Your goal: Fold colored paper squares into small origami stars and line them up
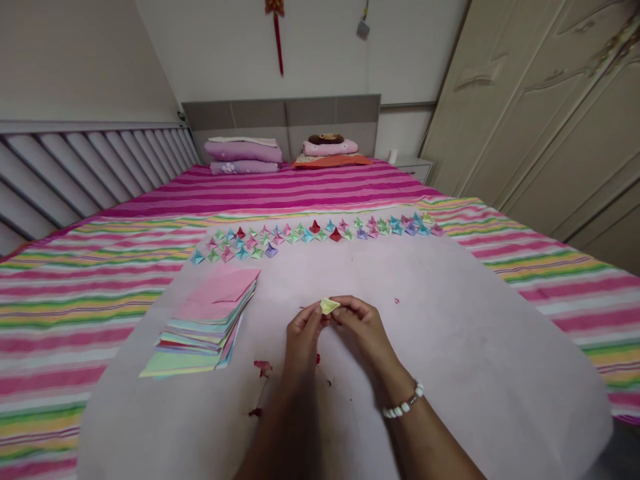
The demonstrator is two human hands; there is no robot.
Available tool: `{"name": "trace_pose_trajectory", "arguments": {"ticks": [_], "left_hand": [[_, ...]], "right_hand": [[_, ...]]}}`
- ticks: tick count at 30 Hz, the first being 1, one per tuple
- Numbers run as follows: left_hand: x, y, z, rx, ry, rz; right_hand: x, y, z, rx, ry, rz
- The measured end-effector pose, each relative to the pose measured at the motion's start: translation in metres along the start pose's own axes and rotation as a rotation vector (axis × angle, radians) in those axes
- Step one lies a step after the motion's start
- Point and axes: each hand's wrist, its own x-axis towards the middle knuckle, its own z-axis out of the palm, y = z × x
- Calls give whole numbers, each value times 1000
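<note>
A small pale yellow folded paper [329, 305] is held up over the board between both hands. My left hand [303, 328] pinches its left corner between thumb and fingers. From the other side, my right hand [361, 325] grips the right corner, thumb below and fingers behind. A stack of coloured paper sheets [207, 327], pink on top, lies to the left of my hands. Beyond them, rows of small folded paper boats [335, 234] in many colours stand along the far part of the white board [450, 347].
Red paper scraps [263, 367] lie near my left forearm, and a tiny red bit [397, 301] lies to the right. The board rests on a striped bedspread [555, 280]. Folded bedding [243, 155] sits at the headboard, with a railing on the left and a wardrobe [540, 107] on the right.
</note>
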Motion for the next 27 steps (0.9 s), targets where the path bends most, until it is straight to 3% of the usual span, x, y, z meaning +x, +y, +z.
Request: {"name": "trace_pose_trajectory", "arguments": {"ticks": [9, 14, 27], "left_hand": [[-8, 12, 5, 260, -49, 92], [-9, 13, 3, 333, 16, 167], [-3, 6, -5, 134, 26, 73]], "right_hand": [[1, -3, 2, -49, 40, -14], [0, -2, 3, -78, 12, 13], [-3, 4, 3, -279, -178, 91]]}}
